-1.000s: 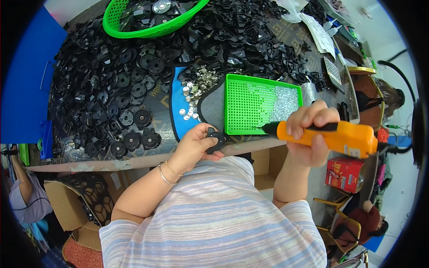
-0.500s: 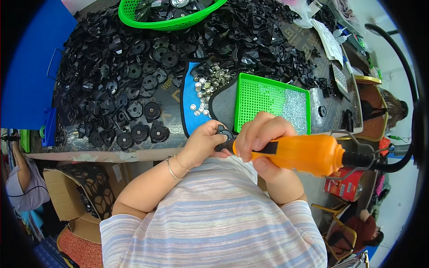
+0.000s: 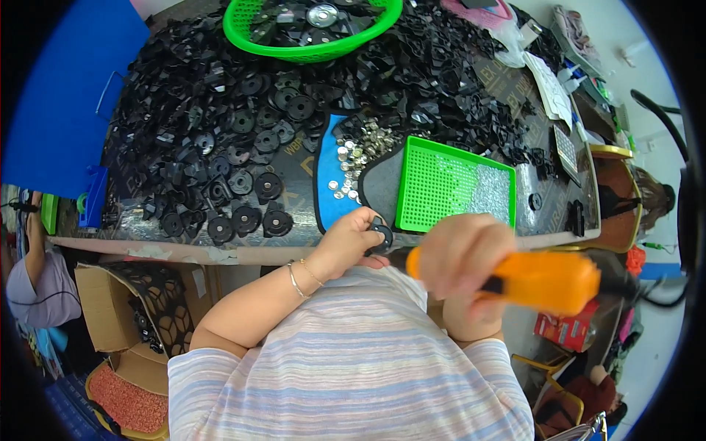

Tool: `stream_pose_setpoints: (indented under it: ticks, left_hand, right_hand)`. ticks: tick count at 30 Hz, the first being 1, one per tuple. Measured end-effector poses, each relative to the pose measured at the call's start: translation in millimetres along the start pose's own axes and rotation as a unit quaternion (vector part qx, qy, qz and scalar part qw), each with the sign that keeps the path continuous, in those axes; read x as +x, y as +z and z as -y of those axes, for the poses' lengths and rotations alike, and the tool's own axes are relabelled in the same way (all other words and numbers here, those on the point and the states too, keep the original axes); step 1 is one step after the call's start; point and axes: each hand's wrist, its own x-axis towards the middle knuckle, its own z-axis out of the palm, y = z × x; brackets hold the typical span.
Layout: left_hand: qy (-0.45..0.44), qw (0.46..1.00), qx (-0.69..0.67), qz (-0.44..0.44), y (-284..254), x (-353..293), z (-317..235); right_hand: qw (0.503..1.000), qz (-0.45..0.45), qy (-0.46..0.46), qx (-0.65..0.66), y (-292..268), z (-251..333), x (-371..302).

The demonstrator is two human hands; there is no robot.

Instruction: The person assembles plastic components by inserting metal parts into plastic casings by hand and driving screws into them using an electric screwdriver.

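Note:
Between the thumb and fingers of my left hand (image 3: 344, 241) is a round black plastic part (image 3: 381, 234), held at the table's front edge. My right hand (image 3: 465, 257), smeared by motion, is wrapped round an orange electric screwdriver (image 3: 553, 282) with a black cable end. The screwdriver's front end points left toward the black part; its tip is too blurred to place exactly. Just beyond my left hand lies a blue and grey mat (image 3: 328, 180) with small silver metal caps (image 3: 356, 156) on it. Beside it a green perforated tray (image 3: 404, 184) contains many tiny silver pieces (image 3: 494, 192).
Black plastic parts (image 3: 243, 121) cover much of the table. A green basket (image 3: 312, 55) stands at the back. A calculator (image 3: 566, 153) lies at right. Below the left edge is an open cardboard box (image 3: 99, 309). Other people sit left and right.
My right hand has swung the screwdriver rightward and slightly down, away from the black part. My left hand keeps hold of the part, whose round face shows more. The whole view has shifted a little.

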Motion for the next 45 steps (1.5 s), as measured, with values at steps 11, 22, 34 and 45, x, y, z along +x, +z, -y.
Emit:
stream_pose_setpoints:
  ticks: [11,22,34,45]
  left_hand:
    - [0.557,0.62,0.499,-0.238,-28,-6,-207]
    - [0.172,0.578,0.721,-0.339,-101,-73,-108]
    - [0.326,0.747,0.517,-0.262,-90,-49,-96]
    - [0.082,0.995,-0.02,0.052,-3,-16,-13]
  right_hand:
    - [0.979,-0.188,-0.076,0.019,-24,17,-24]
    - [0.955,-0.274,-0.074,-0.086,-45,34,-53]
    - [0.887,-0.373,-0.115,-0.247,-57,28,-61]
    - [0.877,-0.377,-0.104,-0.28,-68,2,-62]
